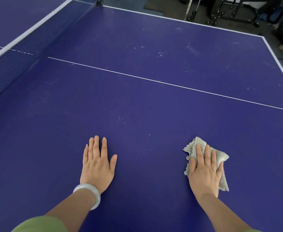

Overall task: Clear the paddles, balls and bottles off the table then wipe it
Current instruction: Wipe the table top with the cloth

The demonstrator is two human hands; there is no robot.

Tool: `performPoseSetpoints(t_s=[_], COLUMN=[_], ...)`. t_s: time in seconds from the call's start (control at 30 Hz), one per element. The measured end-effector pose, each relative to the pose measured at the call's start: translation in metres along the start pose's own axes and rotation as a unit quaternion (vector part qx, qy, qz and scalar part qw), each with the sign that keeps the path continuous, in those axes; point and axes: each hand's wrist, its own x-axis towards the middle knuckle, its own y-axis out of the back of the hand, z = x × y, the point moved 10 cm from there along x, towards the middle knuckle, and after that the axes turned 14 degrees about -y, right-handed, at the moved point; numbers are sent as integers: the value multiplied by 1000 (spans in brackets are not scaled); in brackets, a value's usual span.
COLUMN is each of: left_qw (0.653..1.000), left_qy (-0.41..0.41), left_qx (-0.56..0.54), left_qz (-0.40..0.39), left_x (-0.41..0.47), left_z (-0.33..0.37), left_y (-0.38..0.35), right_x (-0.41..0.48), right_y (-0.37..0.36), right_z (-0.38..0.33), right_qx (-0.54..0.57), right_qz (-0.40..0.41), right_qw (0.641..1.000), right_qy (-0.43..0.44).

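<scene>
Blue table-tennis bench (154, 106): no paddles, balls or bottles in view on this half, so wiping looks to be the step in hand. Its net (20, 64) runs far left.

Flat on bare bench, the left hand (98, 166): fingers straight and close together, thumb out.

Near the close edge, the right hand (204, 173) presses the grey cloth (197, 144), fingers straight and slightly spread.

Pale dust specks (160, 54) lie beyond the centre line (154, 80). Advise long overlapping strokes outward and even palm pressure.
</scene>
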Motion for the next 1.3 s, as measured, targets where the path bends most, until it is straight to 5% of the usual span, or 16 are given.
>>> performPoseSetpoints(t_s=[0.3, 0.47, 0.53, 0.7, 0.77, 0.9, 1.03, 1.1, 1.2, 1.3], left_qw=[1000, 1000, 1000, 1000, 1000, 1000, 999, 999, 999, 1000], left_qy=[3, 3, 2, 4, 3, -1, -6, -4, -3, -3], left_qx=[15, 22, 23, 20, 24, 20, 26, 22, 22, 24], left_qz=[7, 5, 3, 3, 5, 0, 23, 23, 24, 19], left_x=[0, 0, 1, 1, 1, 1, 1, 0, 0, 1], left_z=[2, 1, 1, 2, 2, 1, 2, 1, 1, 3], left_y=[2, 4, 4, 4, 4, 0, 3, 3, 3, 4], right_x=[-43, -135, -101, 21, 4, -75, -68, -5, 91, 111], right_y=[1, -31, -26, -4, -5, -19, -32, -23, 0, 18], right_z=[-27, -137, -139, -39, -39, -130, -195, -172, -75, 15], right_qx=[3, -37, -52, -7, -8, -19, -76, -79, -64, -8], right_qz=[34, -9, 8, -37, -29, 32, 2, 15, 3, -33], right_qw=[998, 969, 961, 997, 995, 990, 932, 952, 996, 988], right_qy=[-61, 246, 271, -73, -90, 136, 354, 295, 68, -149])
